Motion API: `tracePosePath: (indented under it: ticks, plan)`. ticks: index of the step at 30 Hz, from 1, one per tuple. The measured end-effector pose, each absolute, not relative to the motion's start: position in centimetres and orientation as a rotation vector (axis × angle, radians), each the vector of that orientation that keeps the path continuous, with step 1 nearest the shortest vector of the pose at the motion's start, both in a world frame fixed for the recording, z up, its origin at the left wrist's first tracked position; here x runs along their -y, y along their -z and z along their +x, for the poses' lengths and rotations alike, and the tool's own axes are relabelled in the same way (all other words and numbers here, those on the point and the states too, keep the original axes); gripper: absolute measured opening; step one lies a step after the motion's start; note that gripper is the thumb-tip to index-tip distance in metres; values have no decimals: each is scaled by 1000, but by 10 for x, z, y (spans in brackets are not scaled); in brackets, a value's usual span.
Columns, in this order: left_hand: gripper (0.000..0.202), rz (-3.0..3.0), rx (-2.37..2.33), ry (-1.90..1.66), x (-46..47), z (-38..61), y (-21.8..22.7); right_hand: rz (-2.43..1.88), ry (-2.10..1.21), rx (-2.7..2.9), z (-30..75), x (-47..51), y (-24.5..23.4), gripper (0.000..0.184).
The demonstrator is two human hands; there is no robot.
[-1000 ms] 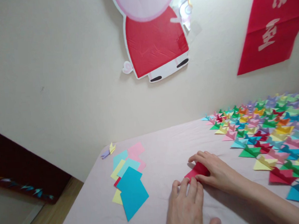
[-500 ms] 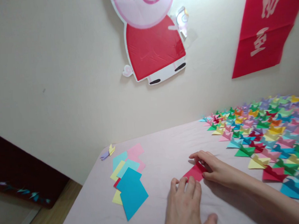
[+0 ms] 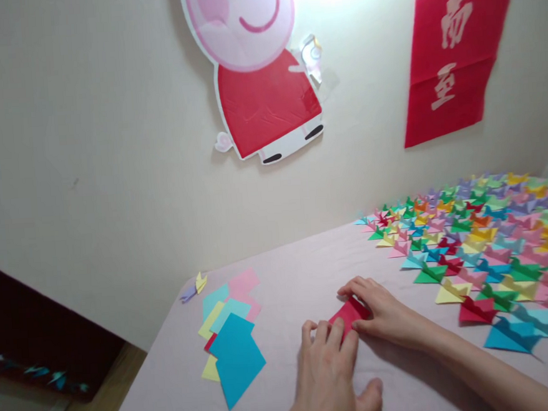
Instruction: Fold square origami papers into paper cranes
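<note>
A small folded piece of red origami paper (image 3: 346,315) lies on the cloth-covered table between my hands. My left hand (image 3: 330,359) rests at its near edge, fingers apart and thumb out to the side, the fingertips touching the paper. From the right, my right hand (image 3: 383,311) holds the paper's right side, with the thumb on the near part and the other fingers curled over the far corner. My hands hide parts of the paper's edges.
Loose coloured paper squares, with a blue sheet (image 3: 240,360) on top, lie to the left. Behind them are small yellow and purple folded pieces (image 3: 195,287). Rows of folded paper cranes (image 3: 476,279) spread over the right side. The wall (image 3: 274,212) bounds the back.
The view has shifted slightly, so everything sits a little further left. The fingers of my left hand have moved slightly on the red paper; my right hand keeps its hold.
</note>
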State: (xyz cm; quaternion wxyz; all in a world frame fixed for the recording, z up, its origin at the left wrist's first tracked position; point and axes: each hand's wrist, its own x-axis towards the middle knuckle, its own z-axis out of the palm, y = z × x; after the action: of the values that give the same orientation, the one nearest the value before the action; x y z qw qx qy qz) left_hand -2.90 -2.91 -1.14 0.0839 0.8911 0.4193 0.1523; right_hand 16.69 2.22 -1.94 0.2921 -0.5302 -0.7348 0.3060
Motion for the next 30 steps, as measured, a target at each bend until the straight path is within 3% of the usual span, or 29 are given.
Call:
tracePosePath:
  ticks: [14, 16, 21, 30]
  plan:
    - [23, 2869, -1247, -602, 38, -71, 24, -1328, -847, 2077, 175, -27, 14, 49]
    - [31, 2824, -1276, -590, 38, -76, 26, -1299, -851, 2089, 176, -26, 12, 49]
    - [85, 2569, -1383, -712, 33, -58, 28, -1225, -766, 2183, 177, -22, 7, 43]
    - [100, 2412, -1155, -581, 25, -35, 26, -1103, -227, 2395, 170, -15, 8, 25]
